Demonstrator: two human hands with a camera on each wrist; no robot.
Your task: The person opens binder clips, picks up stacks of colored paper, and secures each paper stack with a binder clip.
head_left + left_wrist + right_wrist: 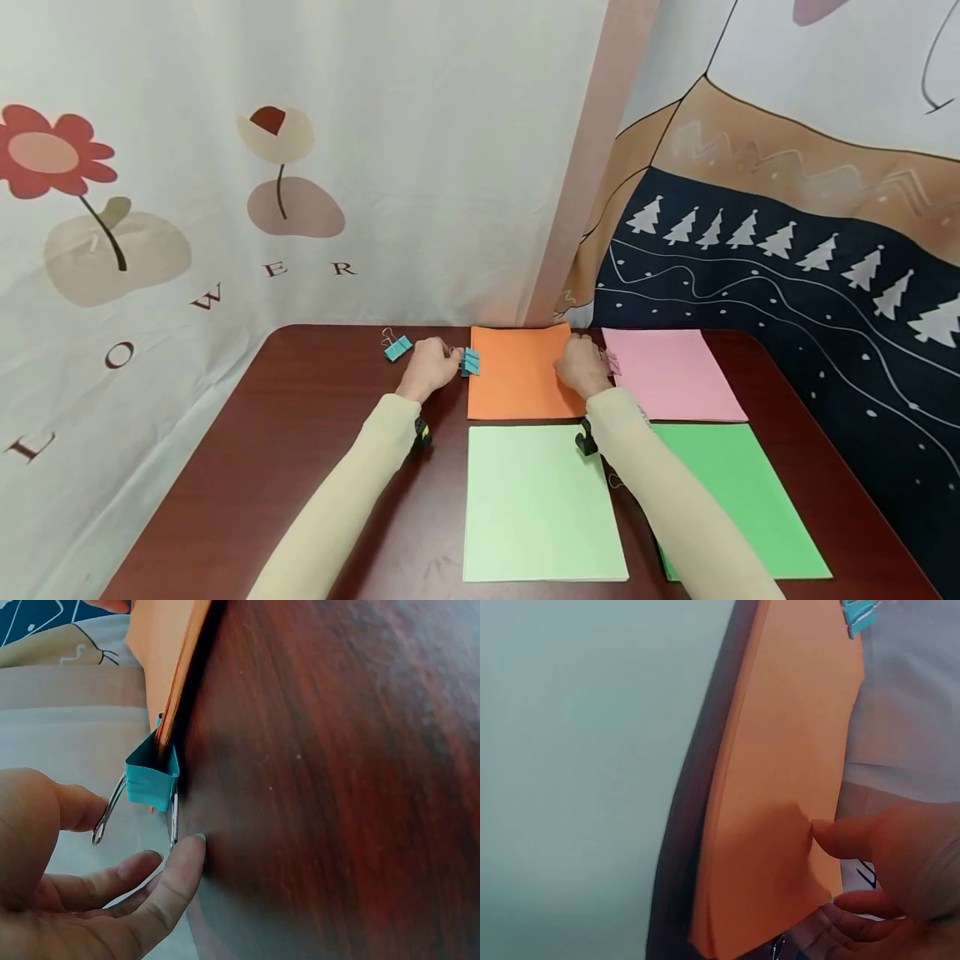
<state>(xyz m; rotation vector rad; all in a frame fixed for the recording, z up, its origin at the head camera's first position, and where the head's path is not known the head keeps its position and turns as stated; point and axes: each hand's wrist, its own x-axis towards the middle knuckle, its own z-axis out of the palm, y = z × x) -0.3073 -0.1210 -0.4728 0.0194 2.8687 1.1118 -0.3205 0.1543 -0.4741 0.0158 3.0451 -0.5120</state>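
Note:
A stack of orange paper (521, 375) lies at the back of the table. On its left edge sits a teal binder clip (152, 784), wire handles standing apart. My left hand (433, 367) has thumb and forefinger on either side of those handles, the thumb tip against the upper one. My right hand (581, 367) pinches the right edge of the orange paper, thumb on top and fingers underneath, near the far corner. In the right wrist view, the near edge of the orange sheets (754, 825) fans slightly apart.
A second teal binder clip (398, 347) lies left of my left hand. Pink paper (675, 375) with a pink clip (612, 362) is at the back right. Light green paper (543, 508) and bright green paper (750, 500) lie nearer. A printed curtain (450, 167) hangs behind the table.

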